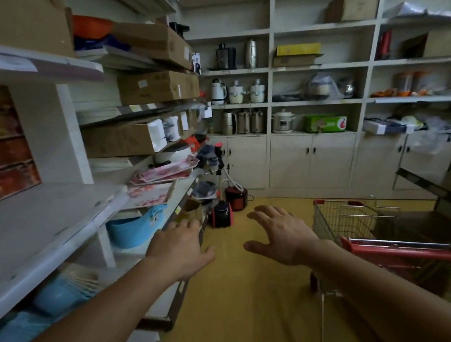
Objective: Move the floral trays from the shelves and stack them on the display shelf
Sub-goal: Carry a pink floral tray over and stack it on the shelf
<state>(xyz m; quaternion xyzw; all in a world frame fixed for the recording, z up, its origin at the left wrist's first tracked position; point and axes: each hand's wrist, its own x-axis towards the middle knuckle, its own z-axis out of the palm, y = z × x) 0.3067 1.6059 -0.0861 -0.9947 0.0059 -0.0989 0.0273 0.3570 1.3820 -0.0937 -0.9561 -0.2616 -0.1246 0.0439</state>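
Head view, approach step. My left hand (180, 249) and right hand (279, 235) are both stretched forward over the yellow floor, fingers spread and nearly straight, holding nothing. The pink-and-white floral rectangular trays (162, 172) lie in a loose, tilted pile near the front edge of a white shelf board (134, 167) on the left-hand rack, with one more floral tray (151, 194) on the board just below, above a light-blue plastic tub (135, 229). Both hands are well apart from the trays. A red-handled wire shopping cart (365, 225) stands beside my right arm. I judge the step in hand to be the reach for a pick-up. The next move calls for raising both hands leftward to the pile's front edge and gripping opposite sides, keeping the tilted trays from sliding off.
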